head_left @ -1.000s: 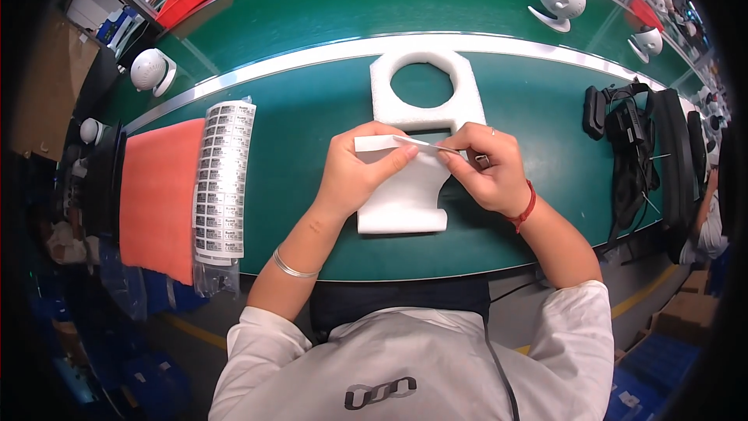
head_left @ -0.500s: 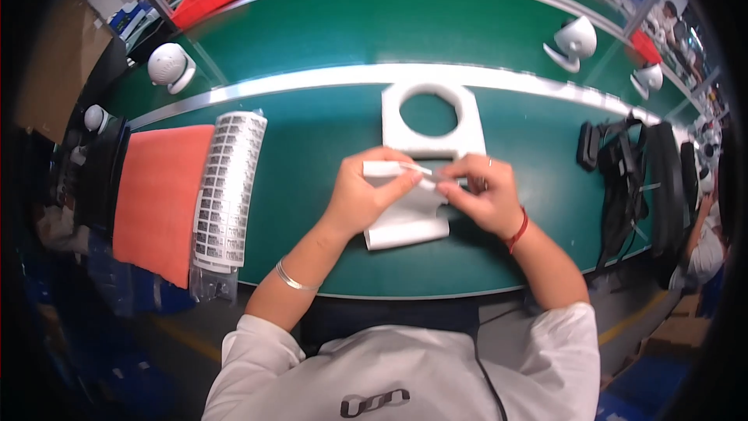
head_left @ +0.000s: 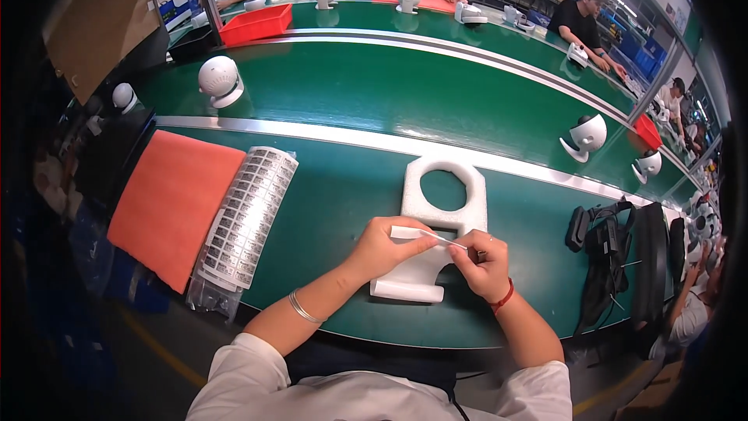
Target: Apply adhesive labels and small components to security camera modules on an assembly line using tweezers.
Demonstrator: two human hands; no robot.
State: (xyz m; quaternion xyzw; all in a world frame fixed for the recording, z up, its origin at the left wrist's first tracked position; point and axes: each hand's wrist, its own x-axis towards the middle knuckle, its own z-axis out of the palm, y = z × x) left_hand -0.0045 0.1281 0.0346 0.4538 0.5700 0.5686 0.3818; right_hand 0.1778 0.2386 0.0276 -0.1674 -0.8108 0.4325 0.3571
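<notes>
Both my hands are together over the near middle of the green table. A thin white folded strip (head_left: 408,232) runs between them. My left hand (head_left: 382,252) is closed on its left part, the thumb pointing right along it. At the strip's other end, my right hand (head_left: 485,267) pinches with thumb and fingers. Just beyond lies a white foam piece (head_left: 414,195) with a large round hole. Below my fingers, a white piece with a rolled or rounded near edge (head_left: 407,290) rests on the table; my hands hide where it meets the foam.
On the left lie an orange-red sheet (head_left: 175,206) and a sheet of printed labels (head_left: 248,218). Black cables and adapters (head_left: 606,238) lie on the right. White rounded devices (head_left: 220,82) stand on the far green surface (head_left: 374,86), near a red bin (head_left: 257,24). Several people work beyond.
The view has tilted upward, so the table and hands sit lower and more people show at the back. My right fingers have closed in on the strip's end; the left hand keeps its hold.
</notes>
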